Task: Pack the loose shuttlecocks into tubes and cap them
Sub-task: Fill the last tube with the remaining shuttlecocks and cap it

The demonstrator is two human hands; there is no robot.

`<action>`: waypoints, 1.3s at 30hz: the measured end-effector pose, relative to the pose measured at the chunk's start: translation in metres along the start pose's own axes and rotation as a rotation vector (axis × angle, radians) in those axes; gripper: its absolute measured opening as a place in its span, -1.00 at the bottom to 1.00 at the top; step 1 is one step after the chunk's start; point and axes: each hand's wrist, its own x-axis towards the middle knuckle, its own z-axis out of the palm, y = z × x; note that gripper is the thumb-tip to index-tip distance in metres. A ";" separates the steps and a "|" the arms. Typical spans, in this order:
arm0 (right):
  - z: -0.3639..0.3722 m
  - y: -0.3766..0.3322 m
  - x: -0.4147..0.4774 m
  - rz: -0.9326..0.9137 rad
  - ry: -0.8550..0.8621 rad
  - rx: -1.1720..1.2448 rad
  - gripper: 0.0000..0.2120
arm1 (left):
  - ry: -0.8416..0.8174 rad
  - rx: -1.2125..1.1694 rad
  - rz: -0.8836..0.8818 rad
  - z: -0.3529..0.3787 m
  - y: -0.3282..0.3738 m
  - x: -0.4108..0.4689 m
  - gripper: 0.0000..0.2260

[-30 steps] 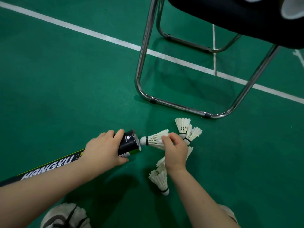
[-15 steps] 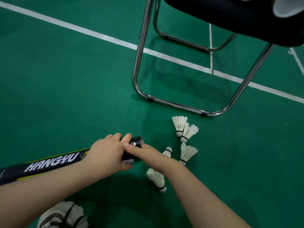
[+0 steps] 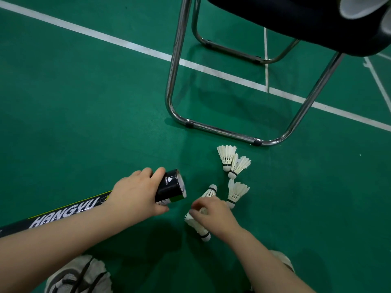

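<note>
Right hand: pulled back from tube mouth, now over two shuttlecocks on the floor, fingers curled (real grip: cannot tell)
Left hand: clamped round tube near its open end, mouth facing the right hand
Other shuttlecocks: two more, just beyond, near chair frame

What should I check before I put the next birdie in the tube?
1. Tube held steady: ok, left hand grips it near its mouth.
2. Mouth uncapped, facing the shuttlecocks: ok.
3. Room inside tube: cannot tell, inside hidden.
4. Right hand holding one: cannot tell, its fingers curl over the two nearest.
5. Shuttlecocks within reach: ok, five lie on the floor beside the tube.
6. Cap handy: cannot tell, none in view.
</note>
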 end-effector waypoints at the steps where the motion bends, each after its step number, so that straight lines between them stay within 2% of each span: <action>1: 0.003 0.001 -0.001 -0.033 -0.017 -0.093 -0.73 | 0.003 0.001 -0.002 0.000 0.000 0.000 -0.30; 6: 0.006 0.002 -0.006 -0.167 -0.031 -0.375 -0.58 | -0.006 0.004 0.014 0.005 0.008 -0.003 -0.31; 11: 0.004 0.014 -0.014 -0.157 -0.013 -0.501 -0.74 | -0.016 0.013 0.034 0.009 0.014 -0.004 -0.31; 15: 0.006 0.019 -0.020 -0.061 0.074 -0.427 -0.84 | -0.025 0.016 0.049 0.011 0.017 -0.004 -0.31; 17: 0.005 0.021 -0.023 -0.023 0.181 -0.262 -0.84 | -0.036 0.014 0.055 0.011 0.018 -0.004 -0.31; 21: -0.006 0.005 -0.028 0.237 0.675 0.576 -0.76 | -0.029 0.018 0.058 0.010 0.022 -0.003 -0.33; 22: -0.010 -0.003 -0.028 0.240 0.780 0.686 -0.74 | -0.028 0.017 0.056 0.010 0.022 -0.003 -0.34; 24: -0.014 -0.022 -0.027 0.192 0.852 0.752 -0.72 | -0.032 0.020 0.055 0.008 0.023 -0.003 -0.34; 27: -0.014 -0.043 -0.021 0.131 0.803 0.767 -0.77 | -0.030 0.025 0.061 0.008 0.025 -0.003 -0.35; 29: -0.010 -0.047 -0.014 0.147 0.689 0.808 -0.86 | -0.035 0.027 0.053 0.007 0.024 -0.002 -0.36; 34: -0.008 -0.047 -0.005 0.228 0.370 0.968 -0.92 | -0.061 0.030 0.035 0.009 0.020 0.001 -0.36; 37: -0.013 -0.052 -0.007 0.203 0.164 0.958 -0.74 | -0.068 0.044 0.043 0.009 0.019 0.002 -0.34; 39: -0.014 -0.054 -0.006 0.151 0.029 0.863 -0.58 | -0.062 0.074 0.076 0.009 0.020 0.003 -0.35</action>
